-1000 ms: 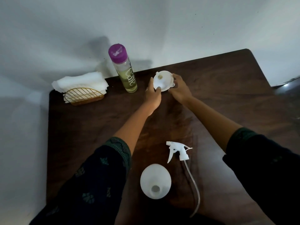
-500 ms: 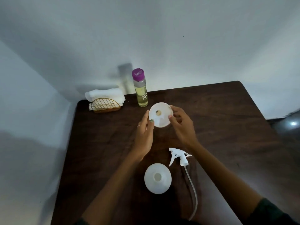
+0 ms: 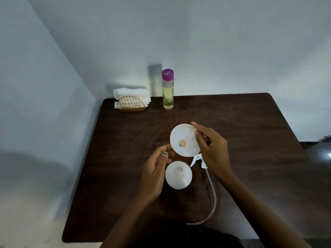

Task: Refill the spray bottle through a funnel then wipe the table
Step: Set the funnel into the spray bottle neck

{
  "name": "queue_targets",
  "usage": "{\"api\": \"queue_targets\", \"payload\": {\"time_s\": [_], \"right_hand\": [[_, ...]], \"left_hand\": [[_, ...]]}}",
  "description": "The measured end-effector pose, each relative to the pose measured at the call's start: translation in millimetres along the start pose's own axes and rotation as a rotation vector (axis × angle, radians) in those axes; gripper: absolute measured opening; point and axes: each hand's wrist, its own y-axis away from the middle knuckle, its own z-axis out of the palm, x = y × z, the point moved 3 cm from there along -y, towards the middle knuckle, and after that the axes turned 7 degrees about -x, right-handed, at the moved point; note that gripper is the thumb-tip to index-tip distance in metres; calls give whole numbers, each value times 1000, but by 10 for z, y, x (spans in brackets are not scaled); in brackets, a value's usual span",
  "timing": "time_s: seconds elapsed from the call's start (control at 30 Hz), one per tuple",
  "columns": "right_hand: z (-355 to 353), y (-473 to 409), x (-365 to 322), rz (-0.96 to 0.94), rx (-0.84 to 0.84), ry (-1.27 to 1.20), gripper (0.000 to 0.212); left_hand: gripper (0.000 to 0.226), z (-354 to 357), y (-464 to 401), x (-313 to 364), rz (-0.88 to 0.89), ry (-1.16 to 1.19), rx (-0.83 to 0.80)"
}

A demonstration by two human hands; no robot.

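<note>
Dark wooden table (image 3: 232, 122) in a corner, pale bluish walls (image 3: 197, 33), dim light

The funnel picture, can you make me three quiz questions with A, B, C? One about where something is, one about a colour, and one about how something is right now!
1. Where is the napkin holder?
A. back left corner of the table
B. front right corner
C. on the floor

2. What colour is the cap on the tall bottle?
A. green
B. purple
C. red

3. How is the spray bottle right now?
A. closed with its sprayer on
B. lying on its side
C. open, with the sprayer lying beside it

Answers:
1 A, it stands by the wall, left of the tall bottle.
2 B, the cap is purple above yellowish liquid.
3 C, its round mouth shows bare, and the right hand holds the funnel above it, with the left hand open beside.
</note>
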Motion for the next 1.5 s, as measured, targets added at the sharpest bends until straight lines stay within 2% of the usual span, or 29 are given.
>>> {"api": "queue_targets", "payload": {"time_s": [0.23,0.37,0.57,1.13,1.5], "right_hand": [[24,174,-70,-31,-74,89,29],[59,232,-78,-61,-107,147,29],[88,290,-68,-77,-131,206,29],[196,363,37,-194,-105,288,29],[212,371,189,-107,-182,369,30]], "left_hand": [[26,41,45,-416,-65,-316,-84],[58,110,49,-530,-80,-430,-99],[44,130,35,-588,-82,-490,-28],[37,112,24,-649,-53,-467,45],[44,115,-24,-744,-58,-439,-4]]}}
